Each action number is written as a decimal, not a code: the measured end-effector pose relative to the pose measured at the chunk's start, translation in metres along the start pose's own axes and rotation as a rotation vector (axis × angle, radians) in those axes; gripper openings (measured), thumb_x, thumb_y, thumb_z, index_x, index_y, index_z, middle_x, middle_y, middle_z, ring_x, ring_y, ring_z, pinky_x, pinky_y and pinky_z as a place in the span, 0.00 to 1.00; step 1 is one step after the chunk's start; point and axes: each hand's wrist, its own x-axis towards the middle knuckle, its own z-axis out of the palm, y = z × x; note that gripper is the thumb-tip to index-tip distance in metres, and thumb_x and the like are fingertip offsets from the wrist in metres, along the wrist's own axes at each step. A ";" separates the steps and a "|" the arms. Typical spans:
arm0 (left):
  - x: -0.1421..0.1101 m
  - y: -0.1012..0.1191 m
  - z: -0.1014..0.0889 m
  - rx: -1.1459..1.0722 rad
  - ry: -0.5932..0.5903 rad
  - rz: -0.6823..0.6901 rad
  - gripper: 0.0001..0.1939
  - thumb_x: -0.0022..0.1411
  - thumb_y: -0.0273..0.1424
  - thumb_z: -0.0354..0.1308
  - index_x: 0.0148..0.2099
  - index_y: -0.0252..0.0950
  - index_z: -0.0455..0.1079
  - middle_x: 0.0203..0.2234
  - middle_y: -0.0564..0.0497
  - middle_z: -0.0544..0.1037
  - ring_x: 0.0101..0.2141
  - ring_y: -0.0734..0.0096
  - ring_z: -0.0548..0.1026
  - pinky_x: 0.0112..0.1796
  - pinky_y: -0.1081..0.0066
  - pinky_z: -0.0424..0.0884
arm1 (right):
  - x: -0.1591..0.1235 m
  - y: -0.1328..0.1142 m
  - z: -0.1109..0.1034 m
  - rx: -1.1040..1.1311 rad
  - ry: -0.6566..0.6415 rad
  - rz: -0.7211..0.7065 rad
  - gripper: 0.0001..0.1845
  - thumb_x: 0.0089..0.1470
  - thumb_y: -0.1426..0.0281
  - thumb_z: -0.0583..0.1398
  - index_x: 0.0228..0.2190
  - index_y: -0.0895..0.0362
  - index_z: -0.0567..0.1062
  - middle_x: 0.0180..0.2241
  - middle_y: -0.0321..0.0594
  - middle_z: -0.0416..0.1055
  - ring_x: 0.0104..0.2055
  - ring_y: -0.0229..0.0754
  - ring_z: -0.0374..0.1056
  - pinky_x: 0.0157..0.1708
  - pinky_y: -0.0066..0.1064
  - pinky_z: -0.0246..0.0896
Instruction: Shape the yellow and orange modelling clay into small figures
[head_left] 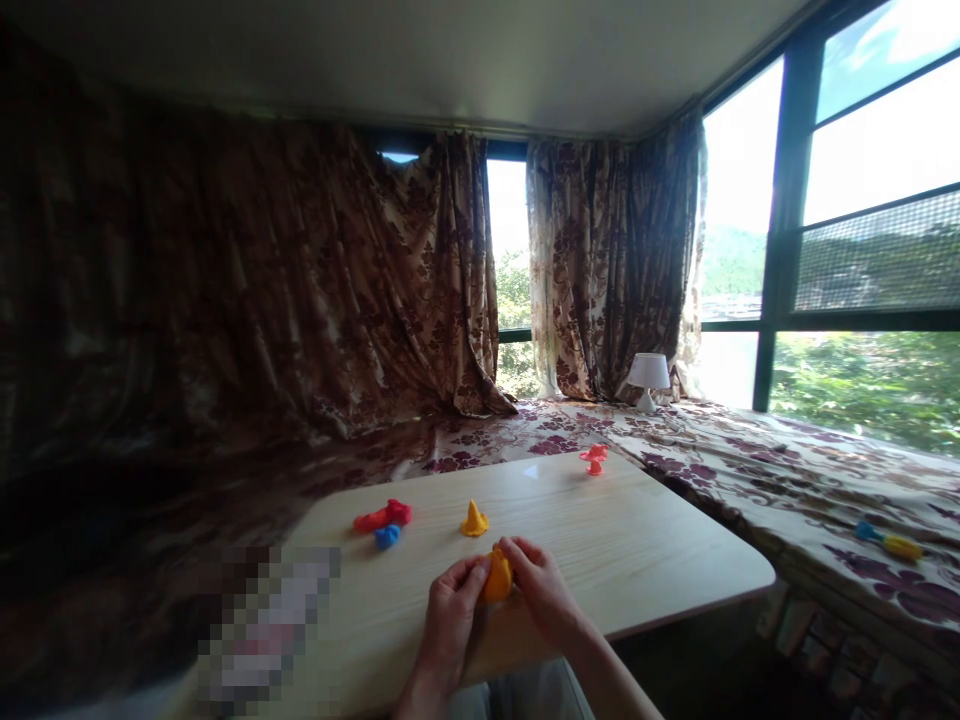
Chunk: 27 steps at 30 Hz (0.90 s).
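Observation:
Both hands meet over the near edge of the pale wooden table (637, 550). Between them is a soft-looking yellow-orange lump (498, 578); its exact kind cannot be made out. My left hand (452, 605) pinches its left side with thumb and fingers. On the opposite side, my right hand (541, 585) has its fingers closed at the lump's upper right edge. Just beyond the hands stands a small yellow cone-shaped piece (473, 520) with a flared base. Farther left lie a long red piece (382, 516) and a small blue piece (387, 537), close together.
Near the table's far edge stands a pinkish-red piece (595, 459). A blurred, pixelated patch (270, 630) covers the table's left side. On the flowered ledge (750, 450) are a white lamp (649, 375) and a yellow-and-blue object (900, 546). Patterned curtains and windows surround the table.

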 end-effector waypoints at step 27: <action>0.004 -0.003 -0.002 -0.151 0.052 -0.013 0.16 0.41 0.38 0.67 0.31 0.32 0.77 0.26 0.47 0.80 0.31 0.65 0.75 0.34 0.71 0.69 | -0.002 0.000 0.000 -0.062 -0.023 -0.070 0.17 0.41 0.57 0.65 0.23 0.60 0.76 0.20 0.34 0.69 0.25 0.37 0.61 0.27 0.27 0.56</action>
